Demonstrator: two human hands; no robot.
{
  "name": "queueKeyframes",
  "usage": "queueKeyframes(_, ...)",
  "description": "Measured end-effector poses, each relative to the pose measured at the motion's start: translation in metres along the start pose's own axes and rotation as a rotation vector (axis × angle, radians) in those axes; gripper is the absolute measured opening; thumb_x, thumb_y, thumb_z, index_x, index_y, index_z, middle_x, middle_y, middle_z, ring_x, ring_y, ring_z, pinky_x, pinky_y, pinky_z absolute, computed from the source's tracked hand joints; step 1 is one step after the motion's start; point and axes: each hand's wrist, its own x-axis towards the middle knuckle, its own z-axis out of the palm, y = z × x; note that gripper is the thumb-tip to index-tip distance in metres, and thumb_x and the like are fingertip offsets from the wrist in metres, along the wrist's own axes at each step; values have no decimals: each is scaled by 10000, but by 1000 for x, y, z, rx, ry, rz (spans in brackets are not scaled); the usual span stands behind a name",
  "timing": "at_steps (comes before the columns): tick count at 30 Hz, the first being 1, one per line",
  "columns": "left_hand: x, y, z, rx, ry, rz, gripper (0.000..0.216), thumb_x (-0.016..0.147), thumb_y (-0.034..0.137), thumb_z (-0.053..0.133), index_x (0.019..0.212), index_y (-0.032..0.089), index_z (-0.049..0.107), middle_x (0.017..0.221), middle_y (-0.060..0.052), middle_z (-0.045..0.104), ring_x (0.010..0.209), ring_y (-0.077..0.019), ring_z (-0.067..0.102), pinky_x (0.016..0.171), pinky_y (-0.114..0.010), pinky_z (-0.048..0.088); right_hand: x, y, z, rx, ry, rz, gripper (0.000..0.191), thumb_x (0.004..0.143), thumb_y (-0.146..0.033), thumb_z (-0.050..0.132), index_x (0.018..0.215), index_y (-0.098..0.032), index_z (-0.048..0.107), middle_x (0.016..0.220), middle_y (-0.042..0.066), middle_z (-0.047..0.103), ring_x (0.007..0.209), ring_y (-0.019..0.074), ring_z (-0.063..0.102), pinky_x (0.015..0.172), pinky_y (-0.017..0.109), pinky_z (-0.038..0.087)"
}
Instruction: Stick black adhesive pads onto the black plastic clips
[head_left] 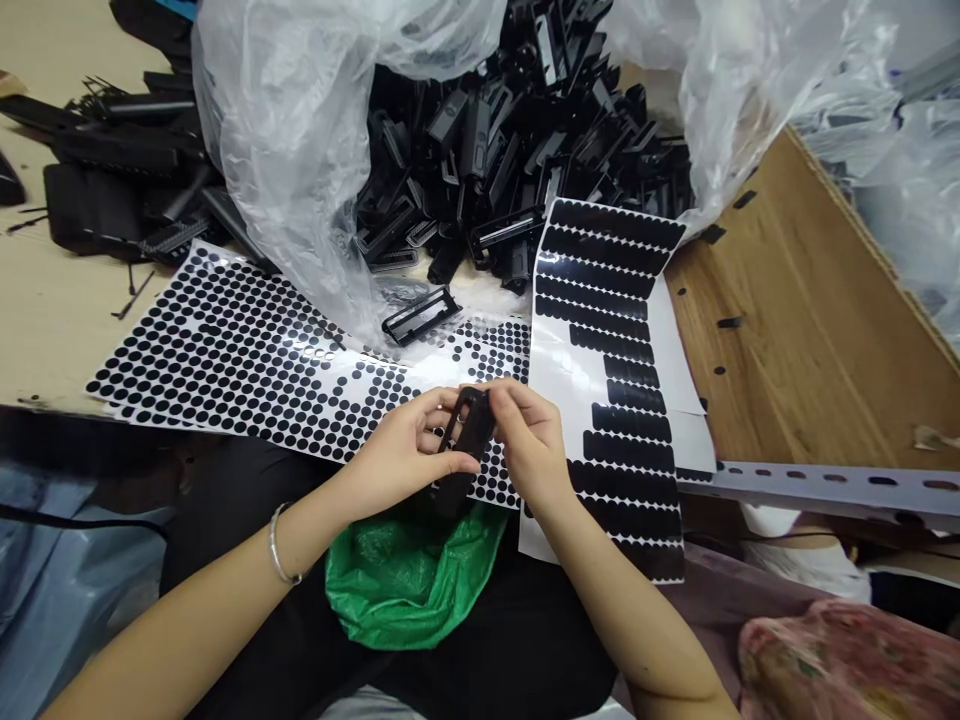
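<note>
A black plastic housing [474, 428] with a long slot is held between my two hands, above the near edge of the sticker sheets. My left hand [409, 445] is closed around its left side, thumb across the lower part. The thumb and fingers of my right hand [529, 435] pinch its upper right edge; whether a sticker is between them I cannot tell. Beneath lies a sheet of round black stickers [247, 340] with gaps. To the right is a sheet of long black sticker strips [634, 430], its top bent up. One loose black frame [421, 316] lies just beyond my hands.
Many black plastic parts [480, 140] are heaped at the back inside a clear plastic bag [292, 130]. More black parts [112, 190] lie at the left. A green bag [412, 590] hangs open below my hands. A wooden board [810, 330] and perforated metal rail [825, 483] are at the right.
</note>
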Motion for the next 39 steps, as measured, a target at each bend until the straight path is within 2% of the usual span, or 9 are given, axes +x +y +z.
queueKeyframes(4, 0, -2, -2, -88, -64, -24, 479, 698, 217, 812, 1088, 220, 534, 857, 18, 662, 639, -92, 654, 593, -195, 538, 3, -2, -5, 18, -87, 23, 406, 912, -570, 516, 921, -237, 747, 994, 61, 744, 947, 247, 695, 798, 387, 573)
queueKeyframes(9, 1, 0, -11, -162, -93, -7, 481, 742, 244, 785, 1143, 218, 519, 904, -13, 676, 702, -127, 683, 635, -234, 561, 2, -10, -6, -52, -223, 4, 254, 891, -417, 629, 1096, -274, 678, 1202, 42, 681, 1134, 234, 633, 992, 392, 504)
queueKeyframes(15, 2, 4, -16, -137, -106, -16, 465, 720, 243, 807, 1101, 199, 545, 942, -33, 689, 715, -125, 678, 656, -235, 550, -1, -11, -9, 14, -418, 113, 541, 879, -275, 656, 1363, -331, 420, 1286, 44, 602, 1142, 202, 629, 965, 352, 522)
queueKeyframes(22, 5, 2, -15, -92, -74, 16, 484, 696, 194, 812, 1107, 220, 557, 903, 1, 662, 884, -144, 670, 782, -248, 544, -1, -5, -1, 61, -271, 99, 323, 831, -291, 685, 1133, -272, 570, 1101, 23, 674, 983, 201, 677, 822, 330, 562)
queueKeyframes(26, 2, 5, -17, 16, -138, -32, 505, 729, 260, 785, 1162, 238, 527, 913, 2, 654, 773, -133, 654, 689, -249, 526, 5, -4, -3, -44, -179, 89, 281, 937, -473, 505, 1016, -242, 645, 945, 41, 703, 820, 187, 691, 679, 310, 563)
queueKeyframes(29, -3, 4, -21, 271, -247, -74, 545, 738, 303, 773, 1222, 258, 528, 914, 4, 651, 688, -126, 614, 622, -250, 490, 14, -6, -14, -62, -75, 44, 303, 946, -480, 480, 972, -237, 659, 917, 47, 724, 818, 178, 698, 708, 318, 569)
queueKeyframes(33, -7, 2, -23, 736, -393, 59, 512, 723, 325, 784, 1197, 272, 598, 989, -10, 698, 822, -190, 657, 740, -308, 505, 25, -4, -33, -209, 73, -41, 235, 907, -424, 553, 948, -232, 681, 975, 56, 730, 838, 180, 678, 733, 332, 563)
queueKeyframes(35, -5, 6, -23, 875, -321, 129, 427, 776, 347, 737, 1176, 265, 615, 1072, -20, 710, 880, -205, 678, 791, -327, 513, 29, 0, -40, -396, 98, -79, 214, 894, -379, 566, 910, -218, 707, 961, 63, 726, 831, 192, 659, 735, 349, 553)
queueKeyframes(39, 15, 25, -29, 1101, 152, 343, 320, 916, 355, 557, 1190, 196, 600, 1197, -80, 681, 1051, -243, 655, 883, -361, 506, 36, 11, -49, -759, 89, -138, 187, 866, -282, 582, 932, -213, 742, 1004, 81, 695, 798, 204, 631, 719, 375, 534)
